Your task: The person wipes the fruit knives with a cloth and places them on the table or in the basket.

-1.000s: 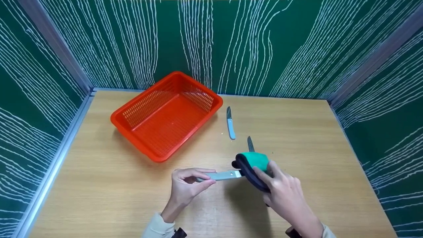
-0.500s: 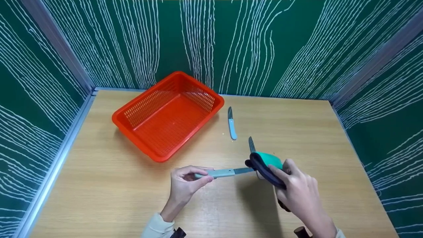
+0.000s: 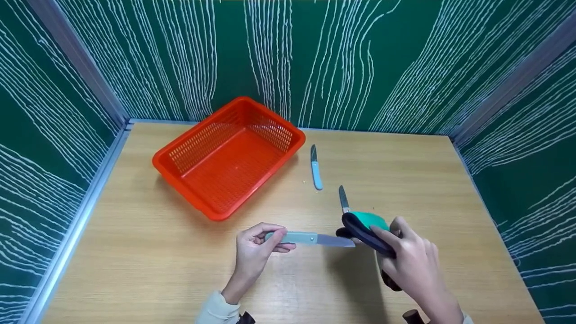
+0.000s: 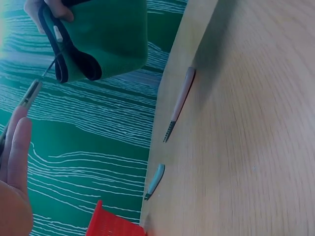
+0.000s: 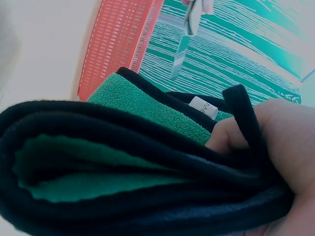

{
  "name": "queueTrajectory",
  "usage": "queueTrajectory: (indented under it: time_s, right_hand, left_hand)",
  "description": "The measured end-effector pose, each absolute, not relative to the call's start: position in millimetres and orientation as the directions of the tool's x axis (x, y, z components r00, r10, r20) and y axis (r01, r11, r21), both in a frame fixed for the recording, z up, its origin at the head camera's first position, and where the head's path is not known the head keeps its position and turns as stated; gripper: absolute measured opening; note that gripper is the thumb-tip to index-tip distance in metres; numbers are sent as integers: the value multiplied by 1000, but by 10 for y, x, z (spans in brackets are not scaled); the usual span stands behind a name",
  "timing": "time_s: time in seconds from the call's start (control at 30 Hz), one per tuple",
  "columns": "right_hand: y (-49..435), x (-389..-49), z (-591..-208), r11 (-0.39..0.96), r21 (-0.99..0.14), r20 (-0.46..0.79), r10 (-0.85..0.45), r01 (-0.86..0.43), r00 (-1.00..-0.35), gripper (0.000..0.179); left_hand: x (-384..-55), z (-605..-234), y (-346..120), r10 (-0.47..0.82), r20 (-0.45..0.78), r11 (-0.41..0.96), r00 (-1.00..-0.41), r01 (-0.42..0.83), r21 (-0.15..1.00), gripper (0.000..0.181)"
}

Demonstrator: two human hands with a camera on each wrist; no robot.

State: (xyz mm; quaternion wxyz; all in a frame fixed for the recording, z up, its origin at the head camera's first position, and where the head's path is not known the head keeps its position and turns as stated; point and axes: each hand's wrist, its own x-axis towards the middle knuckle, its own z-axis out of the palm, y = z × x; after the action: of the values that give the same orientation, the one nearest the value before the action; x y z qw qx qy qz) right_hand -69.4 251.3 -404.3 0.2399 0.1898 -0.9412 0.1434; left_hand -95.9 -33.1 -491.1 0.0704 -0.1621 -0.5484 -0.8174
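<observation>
My left hand (image 3: 252, 254) pinches a knife (image 3: 300, 237) by its pale blue handle, the blade pointing right. In my right hand (image 3: 411, 263) is a folded green cloth (image 3: 371, 219) with black edging, gripped between thumb and fingers. The blade's tip overlaps the cloth's left edge in the head view, but a gap shows between blade (image 5: 180, 59) and cloth (image 5: 152, 105) in the right wrist view. A white label (image 5: 203, 107) is on the cloth. A second knife, pink-handled (image 4: 183, 96), lies on the table; in the head view the cloth hides its handle, leaving its blade (image 3: 343, 198) showing.
Another blue-handled knife (image 3: 317, 173) lies on the wooden table (image 3: 405, 166), right of a red plastic basket (image 3: 216, 215) with slotted sides. Small crumbs sit near that knife. Green panels (image 3: 324, 63) with white wavy lines enclose the table's back and sides.
The cloth in my right hand has moved right and slid along the blade to its tip, baring the blade. My left hand has turned the knife over, its flat now facing up.
</observation>
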Motion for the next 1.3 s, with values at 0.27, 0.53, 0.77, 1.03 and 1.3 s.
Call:
queueTrajectory:
  time_s: [0.27,0.53,0.77,1.03,1.3]
  right_hand:
    - [2519,-684,-4009,892,-215,516,-242,-398,-822,54]
    - [2507,-695,-4001,888,-229,556,-218,-400,-802,44]
    - [2492,-703,-3998,879,-245,572,-210,-409,-793,40]
    - [2480,-700,-3940,866,-298,604,-154,-401,-782,34]
    - [2285,-688,-3885,826,-350,650,-125,-441,-750,40]
  left_hand:
    - [-975,-4902,-351,132,244,-376,-961,179,909,24]
    - [-981,-4896,-375,181,216,-398,-959,130,908,25]
    - [-975,-4890,-397,222,148,-420,-964,42,907,37]
    - [-967,-4934,-399,190,183,-373,-965,102,922,32]
    - [-949,-4937,-344,156,256,-321,-954,196,927,31]
